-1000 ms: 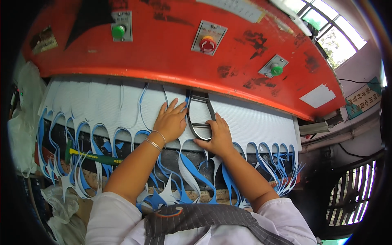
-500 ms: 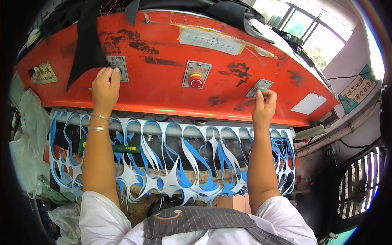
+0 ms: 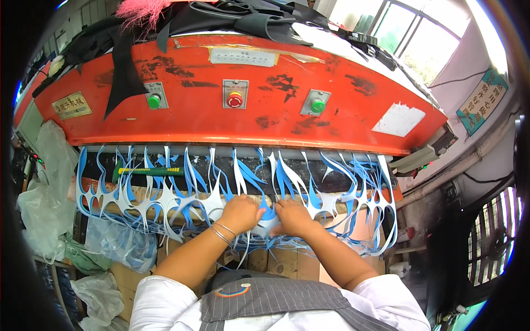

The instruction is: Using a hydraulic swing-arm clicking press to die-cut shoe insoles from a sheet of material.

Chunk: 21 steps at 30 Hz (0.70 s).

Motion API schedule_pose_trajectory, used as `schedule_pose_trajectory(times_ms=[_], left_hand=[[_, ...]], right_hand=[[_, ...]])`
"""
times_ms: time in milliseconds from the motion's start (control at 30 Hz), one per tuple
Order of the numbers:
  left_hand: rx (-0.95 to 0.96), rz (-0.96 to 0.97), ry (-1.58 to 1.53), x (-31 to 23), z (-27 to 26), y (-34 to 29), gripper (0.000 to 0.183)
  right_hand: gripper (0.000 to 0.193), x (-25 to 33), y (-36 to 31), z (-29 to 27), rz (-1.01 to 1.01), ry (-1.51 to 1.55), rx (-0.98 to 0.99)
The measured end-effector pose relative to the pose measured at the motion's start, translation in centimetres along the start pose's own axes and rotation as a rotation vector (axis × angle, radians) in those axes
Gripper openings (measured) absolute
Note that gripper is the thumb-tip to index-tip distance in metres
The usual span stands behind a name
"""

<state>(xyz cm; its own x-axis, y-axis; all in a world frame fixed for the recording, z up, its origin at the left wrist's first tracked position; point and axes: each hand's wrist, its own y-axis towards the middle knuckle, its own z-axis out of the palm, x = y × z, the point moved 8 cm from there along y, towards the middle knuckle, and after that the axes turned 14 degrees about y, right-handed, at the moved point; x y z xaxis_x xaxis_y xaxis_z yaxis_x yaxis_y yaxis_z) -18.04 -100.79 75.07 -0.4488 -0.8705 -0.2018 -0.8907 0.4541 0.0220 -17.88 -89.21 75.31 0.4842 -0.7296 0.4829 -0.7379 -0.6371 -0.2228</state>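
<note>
A person seen from above, in a white top and a grey pinstriped apron point(image 3: 270, 300), stands facing a red machine point(image 3: 182, 122), both forearms stretched toward it. Hanging from under the machine's lower edge, and spilling over its near side, is a cut-out sheet point(image 3: 212, 205) of blue and white material, reduced to narrow strips and star-shaped webs. In front of the machine's middle, the left hand point(image 3: 240, 214), with bracelets point(image 3: 222, 234) at its wrist, has its fingers curled shut on the sheet. Just beside it, the right hand point(image 3: 295, 217) touches the same sheet, fingers bent over it; their tips are hidden, so whether they are closed cannot be told. Below the machine's left part lies a green-and-yellow-handled hammer point(image 3: 152, 171), behind the strips. The machine's front carries a red button point(image 3: 235, 100) between two green ones. Black material point(image 3: 124, 74) drapes down its left part, and clear plastic bags point(image 3: 47, 193) hang beyond its left end.
</note>
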Motion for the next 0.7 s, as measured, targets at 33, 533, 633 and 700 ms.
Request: schedule_pose_trajectory(times_ms=[33, 533, 633, 700], left_hand=[[-0.088, -0.031, 0.074, -1.4, 0.1, -0.4, 0.037], [0.342, -0.172, -0.154, 4.6, 3.3, 8.2, 0.053], [0.043, -0.296, -0.224, 12.5, 7.4, 8.8, 0.038], [-0.539, -0.241, -0.196, 13.3, 5.2, 10.8, 0.024]], right_hand=[[0.052, -0.8, -0.9, 1.4, 0.008, 0.006, -0.007], [0.060, -7.4, 5.2, -1.1, -0.181, 0.209, 0.467], [0.065, -7.6, 12.0, 0.1, -0.110, 0.484, 0.450], [0.047, -8.5, 16.8, -4.3, -0.268, 0.262, 0.017]])
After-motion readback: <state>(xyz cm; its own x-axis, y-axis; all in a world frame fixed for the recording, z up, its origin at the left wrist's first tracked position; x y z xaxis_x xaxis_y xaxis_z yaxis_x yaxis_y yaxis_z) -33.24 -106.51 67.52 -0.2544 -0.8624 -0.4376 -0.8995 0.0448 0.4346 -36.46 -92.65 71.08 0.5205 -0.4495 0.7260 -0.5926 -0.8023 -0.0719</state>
